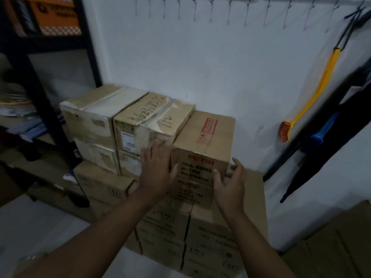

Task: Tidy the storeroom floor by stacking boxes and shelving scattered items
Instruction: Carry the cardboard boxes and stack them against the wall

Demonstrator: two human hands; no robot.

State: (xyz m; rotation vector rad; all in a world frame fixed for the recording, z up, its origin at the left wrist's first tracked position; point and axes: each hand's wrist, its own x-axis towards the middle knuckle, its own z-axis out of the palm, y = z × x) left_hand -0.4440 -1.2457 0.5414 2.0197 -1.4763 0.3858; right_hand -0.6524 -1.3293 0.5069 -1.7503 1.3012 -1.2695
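Note:
A brown cardboard box with red print [202, 141] stands on top of the stack against the white wall, with a second like box under it. My left hand [157, 171] lies with straight fingers against the box's left front edge. My right hand [230, 181] is at its lower right corner, fingers spread and loosely bent; its thumb touches the front face. To the left stand two worn, taped boxes, one with handwritten numbers [154, 119] and a paler one [90, 115]. Larger cartons [212, 241] form the base of the stack.
A black metal shelf rack [40, 101] with papers and an orange box stands at the left. A yellow-handled brush [309, 101] and dark items hang on the wall at the right, under a row of hooks. More cardboard [331, 247] lies at the lower right. Pale floor shows at the lower left.

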